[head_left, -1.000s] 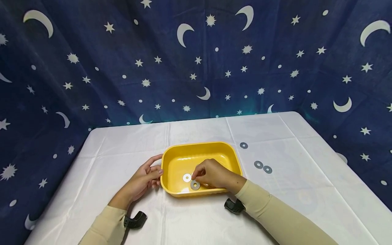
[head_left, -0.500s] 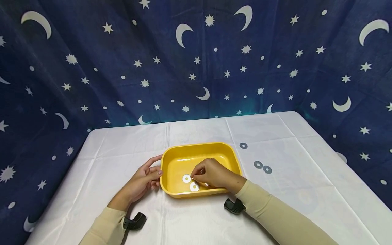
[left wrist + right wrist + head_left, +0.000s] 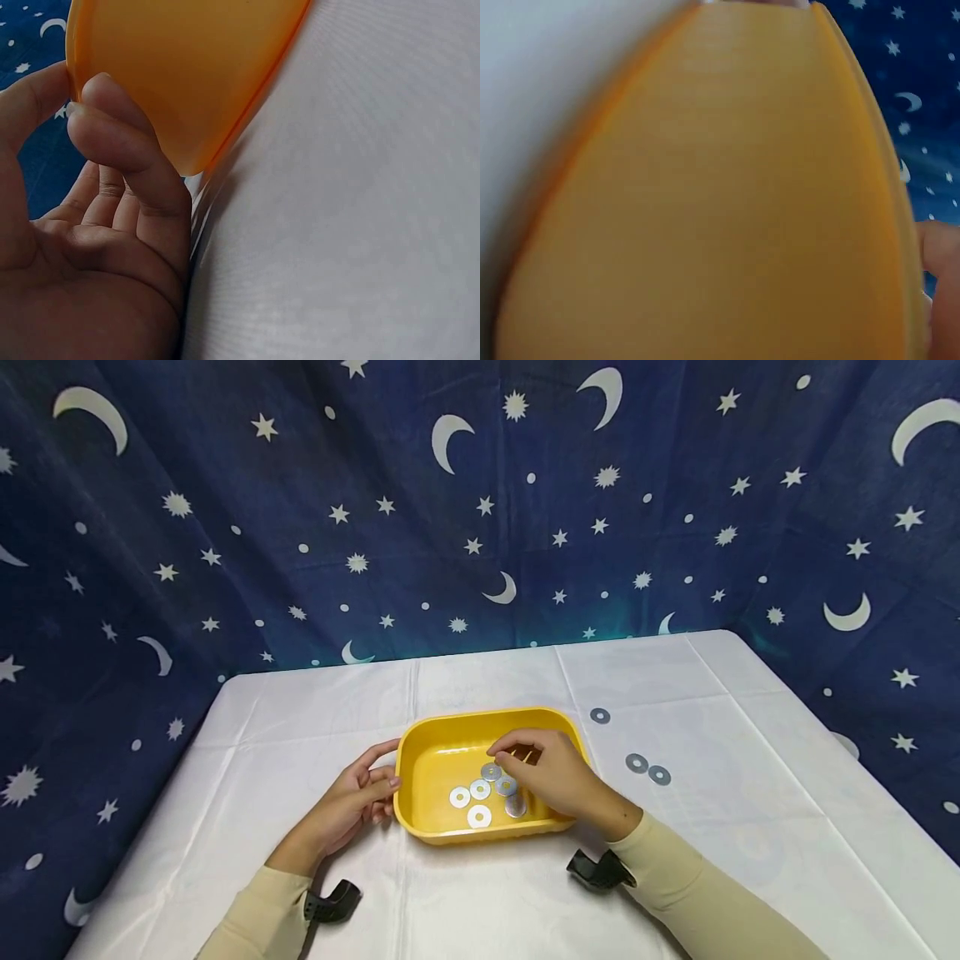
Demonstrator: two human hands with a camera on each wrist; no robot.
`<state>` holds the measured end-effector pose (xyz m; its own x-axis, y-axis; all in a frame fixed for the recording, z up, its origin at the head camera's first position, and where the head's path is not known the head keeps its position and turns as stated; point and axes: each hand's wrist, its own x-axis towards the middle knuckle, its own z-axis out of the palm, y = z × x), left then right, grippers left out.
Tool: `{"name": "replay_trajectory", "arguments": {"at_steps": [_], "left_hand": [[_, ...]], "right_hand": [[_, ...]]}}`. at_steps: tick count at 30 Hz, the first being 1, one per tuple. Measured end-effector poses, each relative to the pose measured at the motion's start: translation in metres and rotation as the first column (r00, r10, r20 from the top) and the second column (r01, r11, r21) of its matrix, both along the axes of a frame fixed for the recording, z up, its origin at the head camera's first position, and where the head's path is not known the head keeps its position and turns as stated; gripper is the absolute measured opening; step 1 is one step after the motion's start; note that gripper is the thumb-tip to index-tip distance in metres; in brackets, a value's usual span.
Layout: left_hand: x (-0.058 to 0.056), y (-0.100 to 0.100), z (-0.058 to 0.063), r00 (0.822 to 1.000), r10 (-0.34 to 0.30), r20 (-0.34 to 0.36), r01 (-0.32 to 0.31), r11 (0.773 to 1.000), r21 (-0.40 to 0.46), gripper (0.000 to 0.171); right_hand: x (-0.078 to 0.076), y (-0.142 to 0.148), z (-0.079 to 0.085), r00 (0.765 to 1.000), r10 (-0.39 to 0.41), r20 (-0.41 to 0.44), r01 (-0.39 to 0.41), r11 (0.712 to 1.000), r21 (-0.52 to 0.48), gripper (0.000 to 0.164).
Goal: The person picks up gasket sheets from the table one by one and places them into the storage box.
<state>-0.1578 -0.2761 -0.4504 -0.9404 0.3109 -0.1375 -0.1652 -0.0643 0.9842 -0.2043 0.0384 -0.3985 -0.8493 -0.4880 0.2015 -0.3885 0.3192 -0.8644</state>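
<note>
A yellow plastic tray (image 3: 427, 837) stands on the white cloth, with several flat metal washers (image 3: 479, 817) lying on its floor. Along the tray's left side, my left hand (image 3: 341, 806) touches the outer wall with index finger and thumb; the left wrist view shows those fingertips right at the rim. Inside the tray, my right hand (image 3: 551, 768) hovers over the washers, thumb and index finger loosely bent with a gap between them and no washer visible there. The right wrist view is mostly filled by the tray wall (image 3: 720, 187), with part of a finger at the right edge.
To the right of the tray, on the white tablecloth (image 3: 750, 877), lie three more washers: one alone (image 3: 599, 716) farther back and a close pair (image 3: 637, 763). A dark blue curtain (image 3: 412, 568) with moons and stars hangs behind and beside the table.
My right hand has moved back and to the right inside the tray, parting its fingertips and uncovering several washers. The left hand stays at the tray's side.
</note>
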Motion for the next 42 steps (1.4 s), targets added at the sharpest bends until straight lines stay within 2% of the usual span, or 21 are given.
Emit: {"name": "replay_trajectory", "arguments": {"at_steps": [4, 10, 14, 21, 27, 32, 36, 42], "left_hand": [[0.001, 0.001, 0.000, 1.000, -0.005, 0.005, 0.005, 1.000, 0.000, 0.067], [0.001, 0.001, 0.002, 1.000, -0.017, -0.006, 0.018, 1.000, 0.022, 0.067], [-0.001, 0.000, 0.003, 0.998, -0.049, -0.034, 0.051, 0.996, 0.069, 0.067], [0.000, 0.001, -0.001, 0.995, -0.091, -0.042, 0.095, 0.990, 0.108, 0.064], [0.001, -0.001, -0.001, 0.996, -0.082, -0.043, 0.085, 0.993, 0.082, 0.063], [0.002, 0.000, -0.001, 0.996, -0.080, -0.032, 0.082, 0.994, 0.067, 0.062], [0.003, -0.002, -0.002, 0.997, -0.079, -0.023, 0.080, 0.995, 0.067, 0.062], [0.003, -0.001, -0.002, 0.996, -0.083, -0.034, 0.085, 0.994, 0.066, 0.063]], "right_hand": [[-0.005, 0.015, 0.006, 0.998, -0.065, -0.005, 0.065, 0.998, -0.015, 0.012], [-0.024, 0.039, 0.011, 0.988, -0.156, 0.020, 0.156, 0.988, 0.000, 0.018], [-0.041, 0.056, 0.007, 0.977, -0.214, 0.007, 0.214, 0.977, 0.008, 0.018], [-0.062, 0.081, -0.009, 0.943, -0.333, -0.025, 0.333, 0.938, 0.094, 0.018], [-0.073, 0.091, -0.018, 0.932, -0.362, -0.003, 0.360, 0.925, 0.120, 0.022], [-0.079, 0.097, -0.026, 0.922, -0.384, 0.058, 0.374, 0.917, 0.136, 0.025], [-0.081, 0.099, -0.031, 0.909, -0.403, 0.109, 0.378, 0.905, 0.193, 0.032], [-0.086, 0.105, -0.035, 0.889, -0.435, 0.141, 0.389, 0.882, 0.264, 0.039]]}}
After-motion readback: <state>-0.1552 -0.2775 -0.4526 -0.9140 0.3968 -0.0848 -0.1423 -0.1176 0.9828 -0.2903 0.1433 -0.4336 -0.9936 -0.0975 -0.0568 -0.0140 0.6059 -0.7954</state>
